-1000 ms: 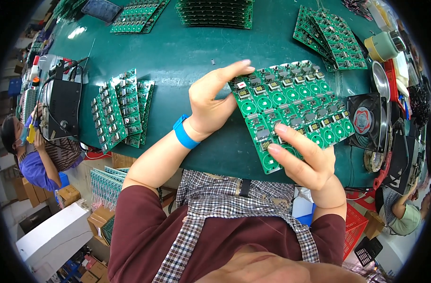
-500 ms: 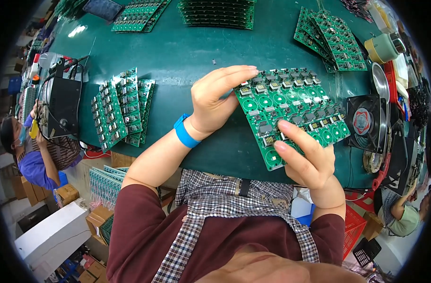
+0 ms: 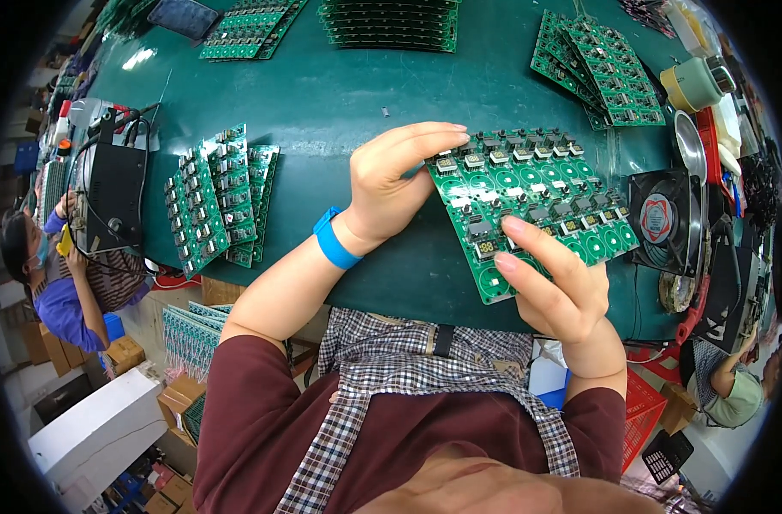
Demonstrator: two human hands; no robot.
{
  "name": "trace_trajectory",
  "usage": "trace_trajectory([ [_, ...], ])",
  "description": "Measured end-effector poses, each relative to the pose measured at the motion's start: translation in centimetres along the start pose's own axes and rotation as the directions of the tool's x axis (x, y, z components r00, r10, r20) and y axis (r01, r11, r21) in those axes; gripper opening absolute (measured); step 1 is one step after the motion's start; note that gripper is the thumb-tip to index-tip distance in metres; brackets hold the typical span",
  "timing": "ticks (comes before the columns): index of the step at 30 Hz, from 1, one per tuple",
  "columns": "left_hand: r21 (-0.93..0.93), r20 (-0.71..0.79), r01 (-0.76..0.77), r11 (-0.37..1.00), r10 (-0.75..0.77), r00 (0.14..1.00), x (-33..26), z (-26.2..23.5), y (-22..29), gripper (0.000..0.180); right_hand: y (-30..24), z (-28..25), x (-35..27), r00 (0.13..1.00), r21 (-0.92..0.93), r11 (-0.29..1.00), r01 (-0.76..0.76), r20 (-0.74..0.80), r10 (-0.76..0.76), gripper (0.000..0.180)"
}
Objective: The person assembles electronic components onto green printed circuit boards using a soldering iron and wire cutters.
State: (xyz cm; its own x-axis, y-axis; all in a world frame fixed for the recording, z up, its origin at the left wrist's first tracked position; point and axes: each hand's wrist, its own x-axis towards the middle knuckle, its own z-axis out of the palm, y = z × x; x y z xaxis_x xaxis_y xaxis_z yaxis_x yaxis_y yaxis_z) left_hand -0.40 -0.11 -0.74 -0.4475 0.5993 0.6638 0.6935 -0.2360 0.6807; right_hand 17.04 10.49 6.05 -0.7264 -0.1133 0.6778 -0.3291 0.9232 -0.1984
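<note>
A green circuit board panel (image 3: 528, 193) is held tilted above the table, with rows of small displays, black parts and round printed rings on it. My left hand (image 3: 395, 176) grips its upper left corner, fingers along the far edge; the thumb is hidden. Over the near edge reaches my right hand (image 3: 567, 291), two fingertips resting on the face of the panel beside a small display. Its other fingers are out of sight below the board. A blue band (image 3: 333, 240) circles my left wrist.
More board panels lie fanned at the left (image 3: 220, 201) and far right (image 3: 601, 73); a stack of boards (image 3: 389, 24) stands at the back. A black fan (image 3: 662, 221), a metal bowl (image 3: 689, 146) and a green-yellow bottle (image 3: 698, 84) line the right. Two other people are at the sides.
The panel has tilted slightly, its near corner rising a little. My right fingertips have shifted slightly with it; my left hand keeps its grip.
</note>
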Motion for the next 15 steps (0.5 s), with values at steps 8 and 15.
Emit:
trace_trajectory([
  [8,0.017,-0.008,-0.02,1.0,0.02,1.0,0.1,-0.02,0.18,0.037,-0.1,-0.29,0.06,1.0,0.026,1.0,-0.005,0.013,0.005,0.032],
  [15,0.028,-0.052,-0.061,0.998,0.062,0.997,0.13,-0.09,0.02,0.036,-0.18,-0.41,0.14,0.999,0.043,0.999,-0.005,0.039,0.004,0.031],
])
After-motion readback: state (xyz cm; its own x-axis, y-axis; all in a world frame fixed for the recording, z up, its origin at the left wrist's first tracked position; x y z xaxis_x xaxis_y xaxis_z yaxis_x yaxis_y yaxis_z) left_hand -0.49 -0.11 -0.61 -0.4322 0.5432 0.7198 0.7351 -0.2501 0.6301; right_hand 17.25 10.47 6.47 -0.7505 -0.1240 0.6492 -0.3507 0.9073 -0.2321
